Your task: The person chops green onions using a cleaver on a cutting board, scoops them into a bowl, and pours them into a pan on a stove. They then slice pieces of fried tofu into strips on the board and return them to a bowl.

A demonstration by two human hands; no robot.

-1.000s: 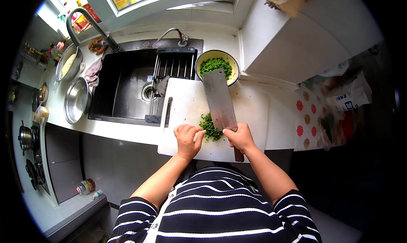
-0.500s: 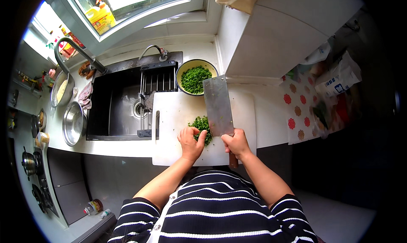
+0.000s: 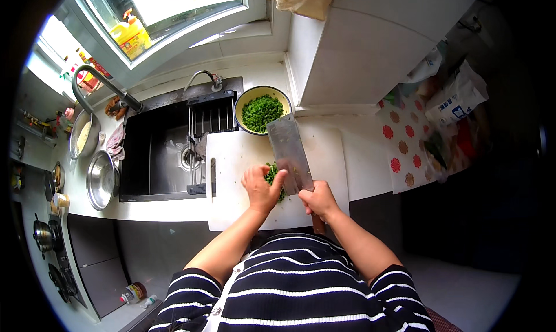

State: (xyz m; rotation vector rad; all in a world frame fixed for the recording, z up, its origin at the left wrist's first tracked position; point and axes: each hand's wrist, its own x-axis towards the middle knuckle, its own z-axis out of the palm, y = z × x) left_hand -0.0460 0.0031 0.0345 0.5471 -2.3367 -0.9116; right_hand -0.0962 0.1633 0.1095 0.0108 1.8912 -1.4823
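My right hand [image 3: 320, 199] is wrapped round the brown wooden handle of a broad cleaver [image 3: 289, 152]. Its wide steel blade points away from me and leans left, with small green bits on it. My left hand [image 3: 262, 190] has its fingers spread over a pile of chopped greens [image 3: 271, 173]; the thumb is close to the blade. Hand and blade hide part of that pile, which lies on a white cutting board [image 3: 231, 152]. At the board's far edge stands a yellowish bowl with a dark rim [image 3: 238, 107], holding more chopped greens [image 3: 262, 113].
Left of the board is a black sink [image 3: 156, 158] with a drying rack [image 3: 200, 117] across it. A steel bowl [image 3: 103, 180] stands farther left. On the right lie a flower-patterned cloth [image 3: 402, 141] and several plastic bags. A white wall juts out behind the board.
The cleaver has swung left, its blade closer to my left hand and covering more of the pile. My left fingers have spread wider. The whole view has shifted slightly.
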